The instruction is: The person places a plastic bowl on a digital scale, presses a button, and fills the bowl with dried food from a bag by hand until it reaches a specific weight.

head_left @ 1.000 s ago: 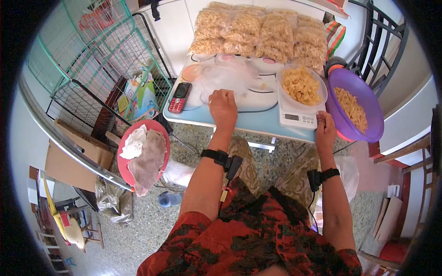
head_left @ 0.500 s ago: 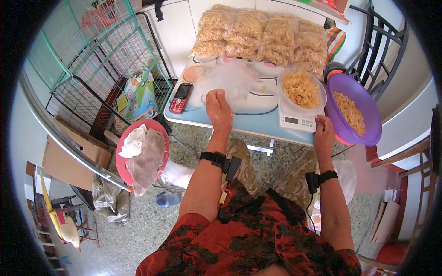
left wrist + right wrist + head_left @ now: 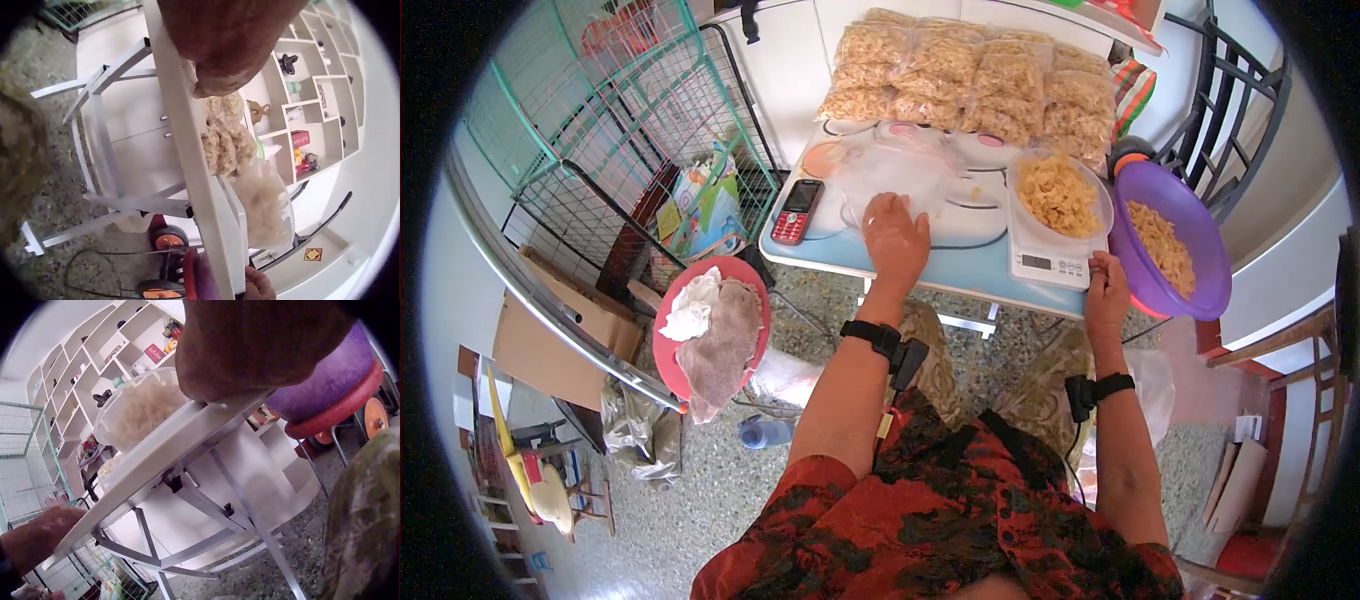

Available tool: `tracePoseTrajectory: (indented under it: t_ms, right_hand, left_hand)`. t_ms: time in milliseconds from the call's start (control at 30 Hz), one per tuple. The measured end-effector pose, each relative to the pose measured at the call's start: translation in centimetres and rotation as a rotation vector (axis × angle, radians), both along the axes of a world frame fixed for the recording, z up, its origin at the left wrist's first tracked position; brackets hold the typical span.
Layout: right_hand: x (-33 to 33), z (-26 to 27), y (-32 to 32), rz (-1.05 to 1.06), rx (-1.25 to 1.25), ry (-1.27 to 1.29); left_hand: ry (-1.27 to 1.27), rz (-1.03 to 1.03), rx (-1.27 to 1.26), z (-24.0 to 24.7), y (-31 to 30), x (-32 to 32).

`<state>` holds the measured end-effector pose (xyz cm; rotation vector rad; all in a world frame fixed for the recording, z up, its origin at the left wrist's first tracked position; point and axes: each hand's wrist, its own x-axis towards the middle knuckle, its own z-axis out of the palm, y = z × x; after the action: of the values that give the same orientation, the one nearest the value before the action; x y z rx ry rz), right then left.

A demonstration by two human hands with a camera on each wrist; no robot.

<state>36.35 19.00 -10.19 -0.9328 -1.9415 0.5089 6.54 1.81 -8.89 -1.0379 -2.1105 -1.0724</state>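
My left hand [image 3: 896, 238] rests on a pile of thin clear plastic bags [image 3: 900, 165] on the table, fingers extended, thumb out to the right. My right hand [image 3: 1108, 288] lies at the table's front edge by the right corner of a white kitchen scale [image 3: 1022, 263], fingers loosely bent. On that scale stands a clear plastic bowl [image 3: 1016, 203] heaped with yellowish dried flakes [image 3: 1060, 195]. In the left wrist view, the right hand's fingers [image 3: 257, 284] show beside the scale. The left hand [image 3: 47, 534] appears at the table's far end in the right wrist view.
Filled bags [image 3: 960, 75] are stacked along the table's back. A red phone [image 3: 796, 212] lies at the left. Right of the table stands a purple basin [image 3: 1208, 262] with more dried pieces. A red basin [image 3: 668, 350] with cloths and a wire cage [image 3: 630, 130] stand left.
My left hand has turned from loosely closed to fingers spread, palm down over the bags, moving slightly right. The right hand stays by the scale's corner.
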Motion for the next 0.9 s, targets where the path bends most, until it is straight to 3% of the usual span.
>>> tracePoseTrajectory:
  t_ms: [133, 233, 333, 433, 733, 900]
  right_hand:
    - [0.0, 0.3, -0.4, -0.01, -0.014, -0.011]
    - [0.0, 0.5, -0.4, -0.014, -0.009, -0.027]
    - [0.0, 1.1, -0.9, -0.007, -0.016, -0.028]
    - [-0.1, 1.1, -0.7, -0.009, -0.015, -0.028]
    - [-0.2, 1.0, -0.7, -0.025, 0.001, -0.028]
    - [-0.2, 1.4, -1.2, -0.016, -0.016, -0.005]
  left_hand:
    - [-0.148, -0.096, 0.014, -1.2, 0.3, -1.4]
    - [-0.268, -0.178, 0.127, 0.5, -1.0, -2.1]
    - [-0.067, 0.044, 0.155, 0.7, -2.4, -4.0]
    - [-0.113, 0.209, 0.205, 0.9, -3.8, -4.6]
    - [-0.134, 0.172, -0.097, 0.0, -5.0, -6.4]
    - [-0.232, 0.096, 0.031, -0.8, -5.0, -7.9]
